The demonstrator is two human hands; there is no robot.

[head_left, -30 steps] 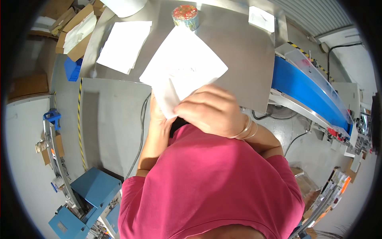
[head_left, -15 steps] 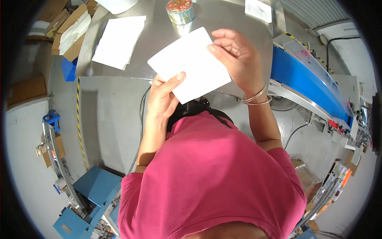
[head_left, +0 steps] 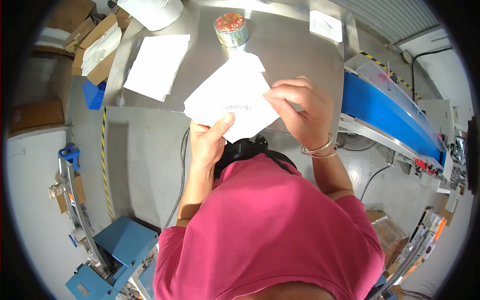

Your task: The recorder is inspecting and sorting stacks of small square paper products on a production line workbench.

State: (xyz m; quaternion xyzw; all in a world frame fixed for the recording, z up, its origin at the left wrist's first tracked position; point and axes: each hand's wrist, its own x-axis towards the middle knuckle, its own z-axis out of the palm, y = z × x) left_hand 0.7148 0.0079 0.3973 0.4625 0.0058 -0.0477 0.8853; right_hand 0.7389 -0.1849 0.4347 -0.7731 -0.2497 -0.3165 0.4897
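Note:
A white sheet of paper (head_left: 227, 92), possibly several sheets together, is held up over the near edge of the metal table. My left hand (head_left: 210, 142) grips its lower left part, thumb on top and fingers underneath. At its right edge, my right hand (head_left: 305, 110) pinches the paper between thumb and fingertips; two bangles circle that wrist. The paper is bent, with an uneven top edge and a line of dark print near its middle. Beyond it stands a round tin (head_left: 231, 31) with a red, stained top.
The metal table (head_left: 285, 50) carries a stack of white sheets (head_left: 157, 65) at left, a white rounded container (head_left: 152, 11) behind it and a small white sheet (head_left: 325, 26) at far right. A blue conveyor belt (head_left: 385, 112) runs along the right. Cardboard boxes (head_left: 100, 50) stand at left.
My right hand has come down from the paper's upper right corner and now pinches its right edge. The paper, flat before, is bent and shows dark print. The view has shifted slightly.

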